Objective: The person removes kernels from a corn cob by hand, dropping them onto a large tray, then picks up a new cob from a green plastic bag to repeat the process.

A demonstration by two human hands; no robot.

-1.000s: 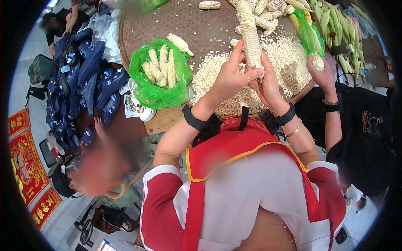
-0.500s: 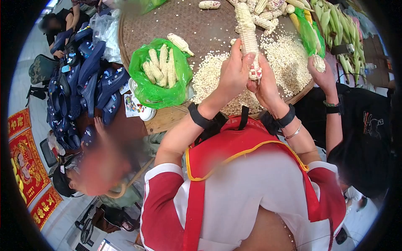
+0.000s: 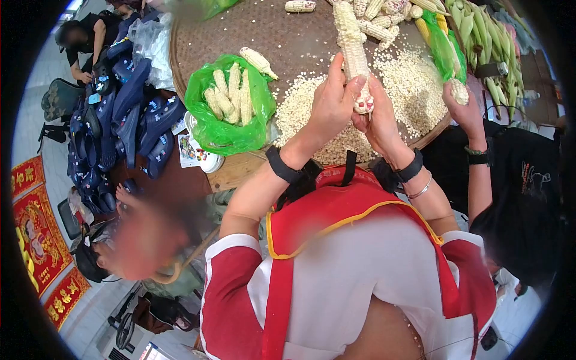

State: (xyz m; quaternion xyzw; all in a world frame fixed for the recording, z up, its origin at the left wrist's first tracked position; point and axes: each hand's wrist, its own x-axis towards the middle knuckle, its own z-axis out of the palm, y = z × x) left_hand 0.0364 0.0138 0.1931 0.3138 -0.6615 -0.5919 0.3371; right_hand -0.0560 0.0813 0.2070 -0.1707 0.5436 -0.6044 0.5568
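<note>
A long pale corn cob point(image 3: 356, 60) with a few reddish kernels at its lower end stands raised between my hands. Closed round its lower part from the left is my left hand point(image 3: 331, 99), thumb against the kernels. My right hand point(image 3: 378, 114) grips the same end from the right, fingers partly hidden behind the cob. Loose white kernels point(image 3: 411, 99) lie heaped below and around both hands on the round woven tray point(image 3: 234, 33). Left of my hands sits a green plastic bag point(image 3: 231, 137) holding several bare cobs point(image 3: 245, 99).
A co-worker's hand point(image 3: 465, 108) at the right holds another cob point(image 3: 459, 92). More cobs point(image 3: 375, 30) lie at the tray's far side, near a second green bag point(image 3: 444, 51). Unhusked corn point(image 3: 480, 36) is piled beyond. Blue clogs point(image 3: 123, 114) and another person stand left.
My hands and the cob stay nearly in place, with a slight shift of the left wrist. The co-worker's cob at the right has tilted a little; the person at left moved an arm.
</note>
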